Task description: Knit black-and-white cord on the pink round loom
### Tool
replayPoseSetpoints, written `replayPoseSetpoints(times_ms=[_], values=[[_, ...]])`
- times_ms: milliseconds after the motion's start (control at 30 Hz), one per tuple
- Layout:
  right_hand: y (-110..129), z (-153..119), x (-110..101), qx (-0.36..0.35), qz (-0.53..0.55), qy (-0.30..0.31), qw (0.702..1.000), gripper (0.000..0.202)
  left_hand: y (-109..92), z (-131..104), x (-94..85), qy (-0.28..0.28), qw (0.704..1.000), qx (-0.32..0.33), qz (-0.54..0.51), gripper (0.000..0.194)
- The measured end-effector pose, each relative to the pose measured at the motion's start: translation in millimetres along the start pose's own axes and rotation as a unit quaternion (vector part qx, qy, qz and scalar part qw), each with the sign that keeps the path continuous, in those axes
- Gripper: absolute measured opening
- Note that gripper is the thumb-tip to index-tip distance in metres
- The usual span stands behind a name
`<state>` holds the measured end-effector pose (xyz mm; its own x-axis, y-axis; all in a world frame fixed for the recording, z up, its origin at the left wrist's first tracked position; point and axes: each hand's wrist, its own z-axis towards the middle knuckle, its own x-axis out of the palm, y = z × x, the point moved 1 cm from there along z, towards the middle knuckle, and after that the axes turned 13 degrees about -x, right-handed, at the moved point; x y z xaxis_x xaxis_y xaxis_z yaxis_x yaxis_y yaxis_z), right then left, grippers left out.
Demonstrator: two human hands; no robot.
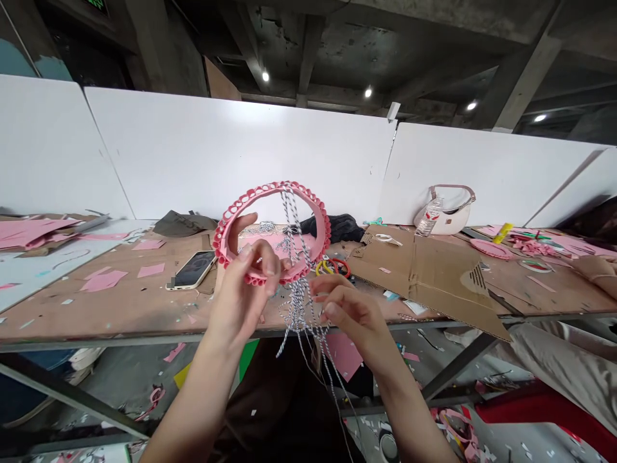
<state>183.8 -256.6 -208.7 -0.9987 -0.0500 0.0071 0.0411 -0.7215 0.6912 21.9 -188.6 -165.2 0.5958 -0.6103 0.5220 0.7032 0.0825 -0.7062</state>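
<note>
1. Ring [326, 225] is up above the table's [144, 305] front edge, its opening facing the wearer, long axis running left to right.
2. Left hand [241, 283]: grip closed on the ring's lower-left rim.
3. Right hand [359, 315]: grip half curled beside hanging cord [299, 299]; cannot tell if it pinches a strand.
4. Bottle [427, 222], near the back edge: red print, too small to read.

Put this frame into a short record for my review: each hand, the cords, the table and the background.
Left hand: grips the pink scalloped ring at its lower left
Right hand: fingers curled beside the striped cords; contact unclear
Cords: looped at the ring's top, hanging across its opening and below it
Table, left: phone, pink paper scraps
Table, right: cardboard, handbag, clear bottle
Background: white panels
</note>
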Motion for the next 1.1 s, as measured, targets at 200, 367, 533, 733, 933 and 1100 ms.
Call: replayPoseSetpoints(times_ms=[200, 367, 533, 733, 933, 1100], values=[[0.0, 13.6, -3.4, 0.041, 0.06, -0.022, 0.997, 0.03, 2.4, -2.2, -2.5, 0.047, 0.996, -0.034, 0.07, 0.015], [-1.3, 23.7, -2.4, 0.072, 0.116, -0.013, 0.991, 0.032, 6.2, 1.8, -12.0, 0.028, 0.99, -0.054, 0.129, 0.026], [-9.2, 34.9, -9.0, 0.085, 0.159, -0.103, 0.978, 0.033, 26.1, 2.9, -35.2, 0.071, 0.976, -0.087, 0.185, 0.043], [-6.2, 36.5, -17.5, 0.089, 0.16, -0.122, 0.976, 0.034, 58.0, 1.1, -44.3, 0.06, 0.961, -0.179, 0.202, 0.016], [6.1, 32.2, -25.6, 0.092, 0.17, -0.147, 0.97, 0.035, 61.6, -0.3, -65.3, -0.064, 0.976, -0.179, 0.109, 0.02], [17.4, 33.0, -31.0, 0.061, 0.126, -0.164, 0.976, 0.039, 56.6, -9.1, -82.1, -0.123, 0.97, -0.21, 0.025, 0.025]])
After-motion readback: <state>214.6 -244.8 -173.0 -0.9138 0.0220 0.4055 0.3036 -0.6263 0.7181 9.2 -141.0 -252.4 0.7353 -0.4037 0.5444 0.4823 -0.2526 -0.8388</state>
